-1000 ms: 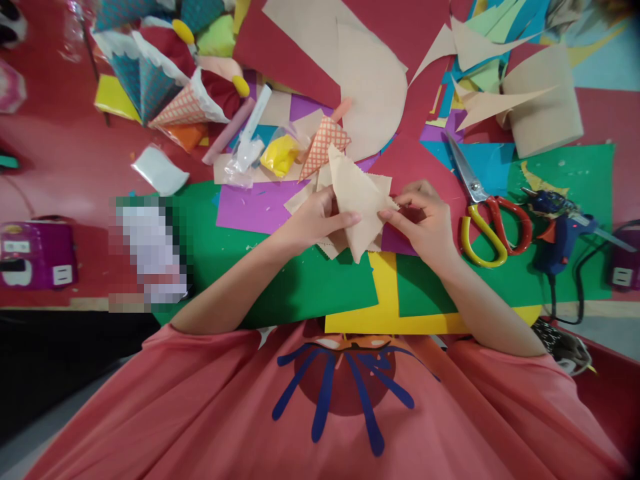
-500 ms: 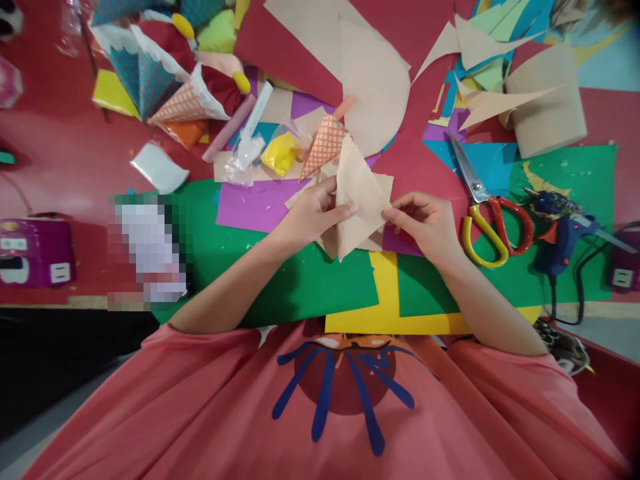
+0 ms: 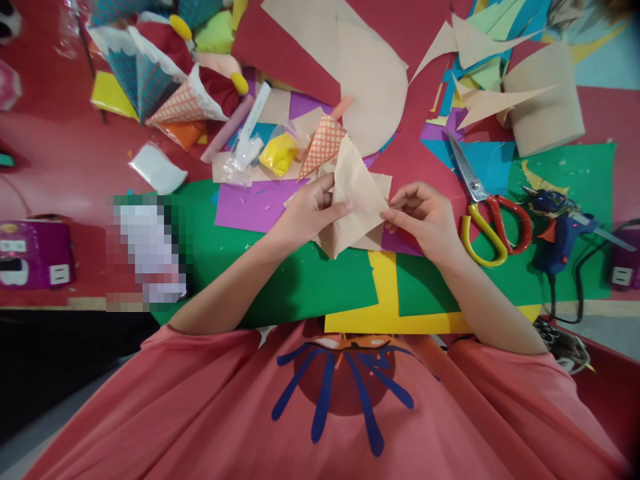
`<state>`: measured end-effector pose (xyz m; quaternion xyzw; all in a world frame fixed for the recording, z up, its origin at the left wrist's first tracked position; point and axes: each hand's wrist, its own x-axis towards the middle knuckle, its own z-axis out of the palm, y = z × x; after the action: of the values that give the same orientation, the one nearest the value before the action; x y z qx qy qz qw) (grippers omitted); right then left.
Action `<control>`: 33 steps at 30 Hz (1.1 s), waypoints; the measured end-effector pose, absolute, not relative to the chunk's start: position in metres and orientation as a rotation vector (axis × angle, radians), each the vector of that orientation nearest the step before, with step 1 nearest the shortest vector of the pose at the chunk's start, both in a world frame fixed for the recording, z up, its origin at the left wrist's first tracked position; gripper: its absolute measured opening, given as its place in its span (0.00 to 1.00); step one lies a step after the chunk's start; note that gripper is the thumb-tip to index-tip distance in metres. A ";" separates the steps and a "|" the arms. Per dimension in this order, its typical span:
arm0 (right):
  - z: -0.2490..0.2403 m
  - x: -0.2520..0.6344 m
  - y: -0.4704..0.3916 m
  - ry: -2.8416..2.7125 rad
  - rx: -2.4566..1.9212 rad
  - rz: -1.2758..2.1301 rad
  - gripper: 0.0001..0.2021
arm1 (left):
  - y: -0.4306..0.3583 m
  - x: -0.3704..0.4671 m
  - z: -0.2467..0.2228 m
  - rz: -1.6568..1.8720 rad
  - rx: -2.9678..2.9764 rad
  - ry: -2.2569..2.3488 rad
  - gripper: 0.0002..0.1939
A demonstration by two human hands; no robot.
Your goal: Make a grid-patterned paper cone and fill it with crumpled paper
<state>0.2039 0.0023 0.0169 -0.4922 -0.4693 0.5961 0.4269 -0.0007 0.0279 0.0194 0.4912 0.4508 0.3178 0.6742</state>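
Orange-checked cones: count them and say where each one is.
2: a white-frilled cone toward the picture's upper left, and a second cone just beyond the left hand. More may be hidden from view.

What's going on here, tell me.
A person is handling a zigzag-edged piece of tan paper over a craft-strewn table. The left hand grips it with the thumb on top, while the right hand pinches its right corner. A checkered cone lies just beyond it; scissors and a glue gun lie off to the right.
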 end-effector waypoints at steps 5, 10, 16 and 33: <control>0.016 0.204 0.000 -1.293 -1.206 1.346 0.14 | 0.029 0.000 0.019 0.728 1.127 0.992 0.22; 0.016 0.207 0.000 -1.356 -1.214 1.312 0.11 | 0.031 -0.003 0.015 0.746 1.138 1.014 0.17; 0.018 0.212 -0.001 -1.459 -1.104 1.372 0.06 | 0.027 -0.005 0.020 0.878 1.203 1.130 0.13; 0.028 0.218 0.002 -1.597 -1.056 1.610 0.07 | 0.029 -0.005 0.020 0.985 1.200 1.010 0.17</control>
<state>0.2183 0.0015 0.0285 -0.4008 -0.6059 0.6110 0.3146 -0.0047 0.0290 0.0204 0.5180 0.4359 0.4250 0.6009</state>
